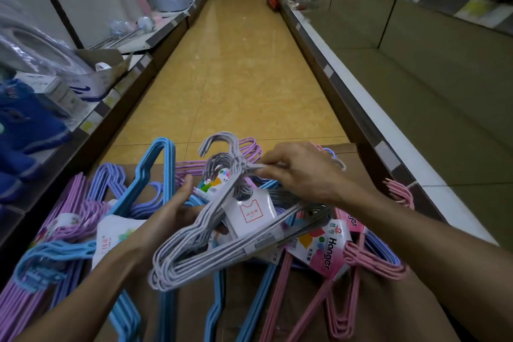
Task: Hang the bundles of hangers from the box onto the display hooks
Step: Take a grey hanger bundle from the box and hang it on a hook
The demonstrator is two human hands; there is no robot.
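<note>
Standing in shop aisle, yellow tiled floor [244, 69], shelves [155, 44] both sides

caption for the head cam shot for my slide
Both hands lift a grey hanger bundle over the box of coloured hangers: right hand at the necks, left hand underneath.

A cardboard box [347, 169] stands on the yellow tiled floor [238, 64] of a shop aisle. In it lie bundles of hangers: purple [69, 219] at the left, blue [150, 175] beside them, pink [361, 264] at the right. Low shelves [369, 108] run along both sides of the floor.
</note>
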